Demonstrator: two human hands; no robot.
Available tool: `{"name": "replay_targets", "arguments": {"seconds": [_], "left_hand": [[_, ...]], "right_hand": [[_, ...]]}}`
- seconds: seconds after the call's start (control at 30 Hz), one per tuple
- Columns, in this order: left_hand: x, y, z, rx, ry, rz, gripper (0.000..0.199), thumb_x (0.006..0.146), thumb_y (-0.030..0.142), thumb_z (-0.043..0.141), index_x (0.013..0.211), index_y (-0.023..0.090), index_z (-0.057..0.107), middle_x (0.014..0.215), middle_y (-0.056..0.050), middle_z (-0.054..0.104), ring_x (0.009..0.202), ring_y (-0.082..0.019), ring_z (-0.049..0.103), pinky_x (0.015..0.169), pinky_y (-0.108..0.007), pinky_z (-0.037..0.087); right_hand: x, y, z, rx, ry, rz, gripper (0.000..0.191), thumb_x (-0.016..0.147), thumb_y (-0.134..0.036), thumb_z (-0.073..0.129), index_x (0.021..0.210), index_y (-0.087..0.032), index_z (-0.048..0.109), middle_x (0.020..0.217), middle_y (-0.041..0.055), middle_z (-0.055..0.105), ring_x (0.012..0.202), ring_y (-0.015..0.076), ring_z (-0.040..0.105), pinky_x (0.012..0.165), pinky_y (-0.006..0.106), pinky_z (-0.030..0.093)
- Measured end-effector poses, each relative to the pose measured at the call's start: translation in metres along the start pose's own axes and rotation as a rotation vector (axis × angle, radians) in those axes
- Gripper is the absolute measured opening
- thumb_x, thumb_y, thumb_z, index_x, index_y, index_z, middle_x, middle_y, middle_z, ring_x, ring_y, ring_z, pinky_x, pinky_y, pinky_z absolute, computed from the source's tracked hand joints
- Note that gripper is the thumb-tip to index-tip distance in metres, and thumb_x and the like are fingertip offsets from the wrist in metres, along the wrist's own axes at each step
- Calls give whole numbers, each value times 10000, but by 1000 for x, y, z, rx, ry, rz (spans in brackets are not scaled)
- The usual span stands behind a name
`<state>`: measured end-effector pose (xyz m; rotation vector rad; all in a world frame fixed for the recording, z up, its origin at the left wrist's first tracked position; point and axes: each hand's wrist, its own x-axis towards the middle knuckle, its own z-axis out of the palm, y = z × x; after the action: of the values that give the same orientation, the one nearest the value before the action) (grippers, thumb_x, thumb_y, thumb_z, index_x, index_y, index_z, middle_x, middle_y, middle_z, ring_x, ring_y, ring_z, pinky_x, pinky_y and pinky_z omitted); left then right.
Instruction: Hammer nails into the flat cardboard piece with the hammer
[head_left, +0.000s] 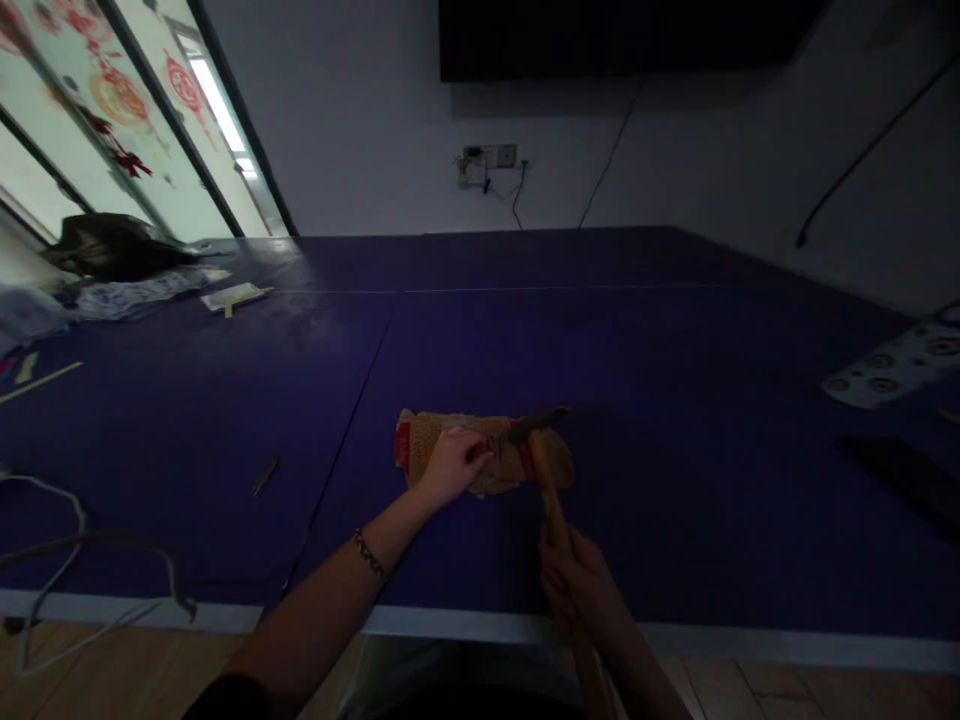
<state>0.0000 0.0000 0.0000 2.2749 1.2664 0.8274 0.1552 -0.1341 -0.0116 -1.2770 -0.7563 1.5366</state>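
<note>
A flattened piece of brown cardboard [502, 478] with red patches lies on the dark blue table. My left hand [456, 462] rests on it, thumb and fingers pinched together around something too small to make out. Closed around the wooden handle of a hammer [553, 500] is my right hand [574, 575]. The hammer's dark metal head lies over the right part of the cardboard, just right of my left fingertips.
The blue table [637, 350] has a knife-like tool [265, 475] at left and white cables [75, 540] at its front left. A power strip [892, 368] and a black object [900, 480] are at right. A dark bag [112, 245] sits back left.
</note>
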Motion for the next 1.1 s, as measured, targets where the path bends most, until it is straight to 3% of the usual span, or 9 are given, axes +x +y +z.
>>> {"name": "replay_targets", "arguments": {"seconds": [0.6,1.1], "left_hand": [[0,-2,-1,3,-41,46,62,719,215,622,670,176,618,671,-10,633,709,-162,553,707,-279,403],[2,-6,4,-92,10,-40,58,668,231,675,661,182,646,655,-1,629,681,-149,570,678,-262,422]], "right_hand": [[0,1,0,-46,-22,-6,243,696,-373,567,749,-204,401,390,-149,341,229,13,251,220,113,223],[-9,-4,-3,-24,-32,-63,300,697,-447,594,763,-211,422,380,-144,321,238,17,226,232,120,212]]}}
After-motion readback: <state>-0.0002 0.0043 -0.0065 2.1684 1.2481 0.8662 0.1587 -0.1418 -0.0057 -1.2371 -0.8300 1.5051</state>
